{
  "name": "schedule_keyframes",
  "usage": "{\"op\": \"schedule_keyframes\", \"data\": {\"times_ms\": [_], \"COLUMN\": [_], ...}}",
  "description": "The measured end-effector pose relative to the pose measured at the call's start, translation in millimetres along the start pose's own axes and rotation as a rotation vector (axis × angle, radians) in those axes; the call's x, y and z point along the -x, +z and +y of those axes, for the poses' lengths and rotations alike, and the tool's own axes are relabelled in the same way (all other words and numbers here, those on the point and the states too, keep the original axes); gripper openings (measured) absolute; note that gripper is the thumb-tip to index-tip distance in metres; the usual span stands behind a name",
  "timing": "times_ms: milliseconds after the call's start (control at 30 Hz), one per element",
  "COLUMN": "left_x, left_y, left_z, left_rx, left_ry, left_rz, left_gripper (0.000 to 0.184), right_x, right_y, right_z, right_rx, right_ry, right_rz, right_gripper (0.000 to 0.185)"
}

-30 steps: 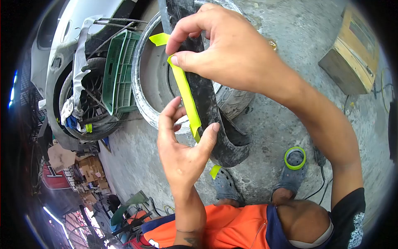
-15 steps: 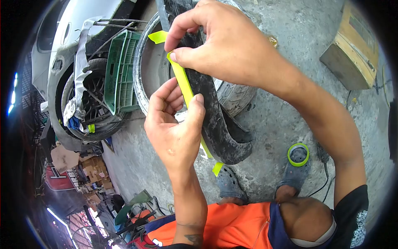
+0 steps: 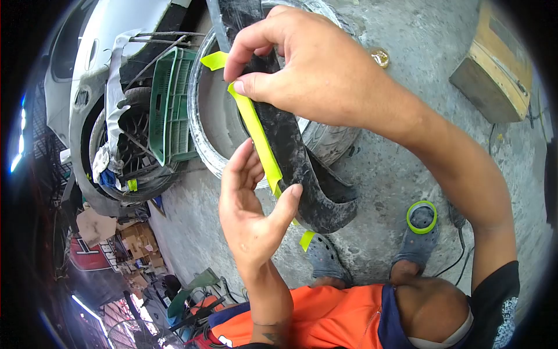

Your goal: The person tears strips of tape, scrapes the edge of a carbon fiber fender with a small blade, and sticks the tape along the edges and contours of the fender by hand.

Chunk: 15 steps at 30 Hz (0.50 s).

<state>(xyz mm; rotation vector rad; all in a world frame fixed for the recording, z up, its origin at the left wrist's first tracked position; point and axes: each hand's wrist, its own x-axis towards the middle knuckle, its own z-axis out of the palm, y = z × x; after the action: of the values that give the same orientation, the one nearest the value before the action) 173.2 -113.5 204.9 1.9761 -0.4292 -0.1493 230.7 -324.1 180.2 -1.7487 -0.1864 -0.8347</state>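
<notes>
A long, curved black trim piece (image 3: 282, 125) with a scuffed, dusty surface hangs in front of me. Bright yellow-green masking tape (image 3: 256, 136) runs along its left edge. Near the upper end, my right hand (image 3: 319, 70) is closed on the piece, its thumb at the tape's top end. Lower down, my left hand (image 3: 253, 215) is around the taped edge, thumb against the black face and curled fingers on the edge side; their contact behind is hidden. A loose tape flap (image 3: 214, 60) sticks out left of my right hand's fingers. Another tape tab (image 3: 306, 240) shows below the piece.
A tape roll (image 3: 421, 231) rests over the toe of one clog. A tyre on a rim (image 3: 197, 110) lies behind the piece. Left are a green crate (image 3: 171, 107) and a car body (image 3: 107, 38); a wooden box (image 3: 494, 64) stands right. A cable (image 3: 463, 250) crosses the concrete floor.
My left hand has slid down along the taped edge, and its thumb now sits lower on the black face. My right hand keeps its hold, shifted slightly left and down in view.
</notes>
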Motion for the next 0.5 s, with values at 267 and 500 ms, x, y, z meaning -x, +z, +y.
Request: {"op": "schedule_keyframes", "data": {"times_ms": [267,500], "left_x": [-3.2,-11.7], "left_y": [11.2,28.2], "left_z": [6.1,-1.3], "left_rx": [-0.148,-0.234], "left_ry": [0.018,0.007], "left_rz": [0.274,0.34], "left_gripper": [0.057,0.048], "right_x": [2.8,25.5], "right_y": [-27.0,-27.4], "right_z": [-27.8,-16.3], "right_rx": [-0.161,-0.198], "right_ry": [0.054,-0.126], "right_rz": [-0.131,0.128], "right_gripper": [0.024,0.029]}}
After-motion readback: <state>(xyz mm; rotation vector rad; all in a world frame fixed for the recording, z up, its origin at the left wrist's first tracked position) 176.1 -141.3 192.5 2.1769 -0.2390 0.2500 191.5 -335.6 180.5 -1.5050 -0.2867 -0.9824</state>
